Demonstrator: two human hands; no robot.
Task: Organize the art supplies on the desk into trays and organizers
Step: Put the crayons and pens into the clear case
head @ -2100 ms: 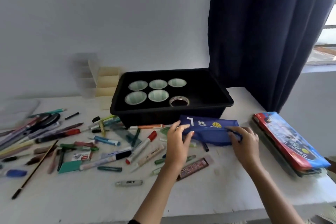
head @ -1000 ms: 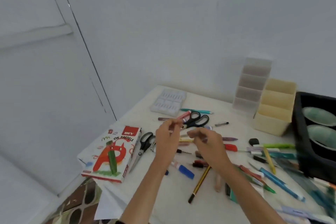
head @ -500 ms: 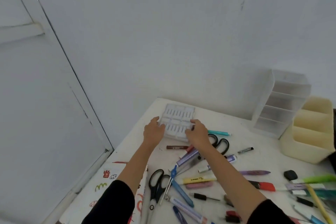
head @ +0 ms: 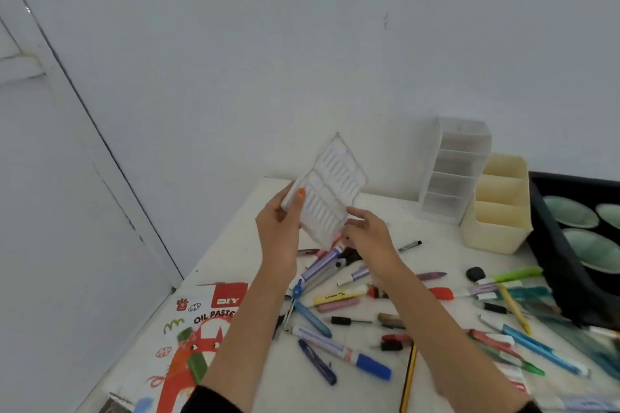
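Observation:
A clear ribbed plastic tray [head: 330,186] is held tilted up above the desk's far left corner. My left hand [head: 281,228] grips its left edge, thumb across the front. My right hand [head: 367,238] holds its lower right corner with curled fingers. Below the hands, many pens, markers and pencils [head: 335,298] lie scattered on the white desk [head: 235,245]. A clear tiered organizer [head: 453,171] and a cream compartment organizer [head: 496,204] stand at the back. A black tray [head: 557,255] with green cups sits at the right.
An oil pastels box [head: 201,329] lies at the desk's near left edge. A blue-capped marker [head: 342,352] and a yellow pencil [head: 407,379] lie near my forearms. The wall and a door run close behind and left of the desk.
My hands left the blue pouch, my view swung left, and both hands reached the clear tray at the far corner. They have since lifted it off the desk and tilted it upright.

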